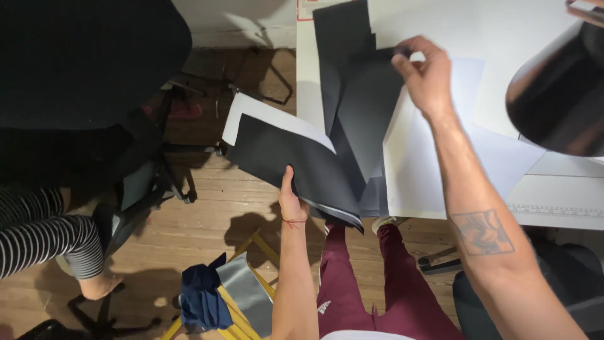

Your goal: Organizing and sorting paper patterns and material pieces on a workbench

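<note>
White table (566,189) fills the upper right of the view; its near edge carries a ruler strip (553,211). A red-bordered label (304,9) sits at the table's far left corner, only partly in view. White sheets (415,170) lie spread on the table under the dark ones. A large black rounded object (557,94) intrudes at right, out of focus; kind cannot be told.

Wooden floor (207,214) lies at left and below. An office chair (141,189) stands at left, with another person's striped sleeve (38,239) beside it. A yellow frame (242,315) on the floor bears a blue cloth (201,299) and a grey sheet (248,293).

Black sheets (352,107) hang over the table's left edge, overlapping. The lower black sheet (296,164), white on its upturned back corner, juts out beyond the table over the floor.

Left hand (290,201) grips the lower black sheet at its near edge, thumb on top, fingers hidden beneath. Right hand (425,72) pinches the right edge of the upper black sheet between thumb and fingertips, fingers closed narrow on it. The hands are well apart, with the sheets spanning between them.
</note>
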